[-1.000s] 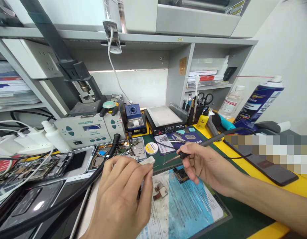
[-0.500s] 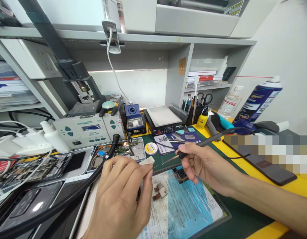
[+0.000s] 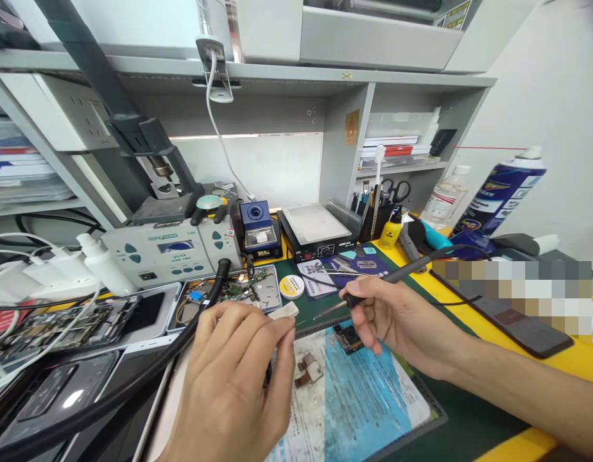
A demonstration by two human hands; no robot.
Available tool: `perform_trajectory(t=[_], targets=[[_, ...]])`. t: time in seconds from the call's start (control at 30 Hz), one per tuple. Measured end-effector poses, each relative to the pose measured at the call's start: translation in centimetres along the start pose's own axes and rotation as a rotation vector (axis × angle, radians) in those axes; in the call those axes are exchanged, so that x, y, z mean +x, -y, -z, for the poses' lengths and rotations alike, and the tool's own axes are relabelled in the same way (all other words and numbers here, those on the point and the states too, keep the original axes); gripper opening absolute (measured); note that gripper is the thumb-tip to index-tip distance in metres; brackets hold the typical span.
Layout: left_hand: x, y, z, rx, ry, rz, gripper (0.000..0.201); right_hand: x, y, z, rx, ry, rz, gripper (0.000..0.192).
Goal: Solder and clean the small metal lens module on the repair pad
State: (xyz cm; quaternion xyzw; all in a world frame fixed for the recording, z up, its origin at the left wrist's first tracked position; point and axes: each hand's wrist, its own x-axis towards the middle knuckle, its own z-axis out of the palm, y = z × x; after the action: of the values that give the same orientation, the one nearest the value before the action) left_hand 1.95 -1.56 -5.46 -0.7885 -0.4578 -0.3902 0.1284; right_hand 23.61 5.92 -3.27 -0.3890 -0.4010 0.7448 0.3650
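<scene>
My right hand [image 3: 393, 321] grips a soldering iron [image 3: 357, 298] like a pen, its bare metal tip pointing left. Just left of that tip, my left hand [image 3: 239, 372] is closed in a pinch. A thin wire [image 3: 301, 321] seems to stick out from its fingertips; the rest is hidden by the fingers. Beneath the hands lies a worn blue and white work pad [image 3: 364, 398]. On it are a small camera module with a brown flex cable [image 3: 309, 370] and a dark camera module [image 3: 347, 337], the latter partly behind my right fingers.
A tray of circuit boards [image 3: 272, 282] and a round tin [image 3: 292, 287] stand beyond my left hand. Behind are a hot air station [image 3: 181, 253] and a heating plate [image 3: 320, 224]. A thick black hose [image 3: 166, 366] crosses at left. A yellow bottle [image 3: 391, 231] stands at right.
</scene>
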Motion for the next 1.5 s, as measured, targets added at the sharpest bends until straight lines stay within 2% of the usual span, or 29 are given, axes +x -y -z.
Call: perform_trajectory(t=[0.67, 1.17, 1.37, 1.5], targets=[[0.02, -0.01, 0.15, -0.002, -0.012, -0.002, 0.021, -0.05, -0.02, 0.09, 0.003, 0.008, 0.005, 0.014], [0.22, -0.02, 0.07, 0.007, -0.082, -0.012, 0.013, 0.15, -0.07, 0.31, 0.033, 0.024, 0.004, 0.01], [0.08, 0.57, 0.17, 0.033, -0.047, -0.013, 0.015, 0.36, -0.18, 0.43, 0.002, 0.026, 0.048, 0.015], [0.05, 0.68, 0.58, 0.025, -0.034, -0.037, 0.019, 0.79, 0.45, 0.64, -0.042, 0.0, 0.145, 0.02]])
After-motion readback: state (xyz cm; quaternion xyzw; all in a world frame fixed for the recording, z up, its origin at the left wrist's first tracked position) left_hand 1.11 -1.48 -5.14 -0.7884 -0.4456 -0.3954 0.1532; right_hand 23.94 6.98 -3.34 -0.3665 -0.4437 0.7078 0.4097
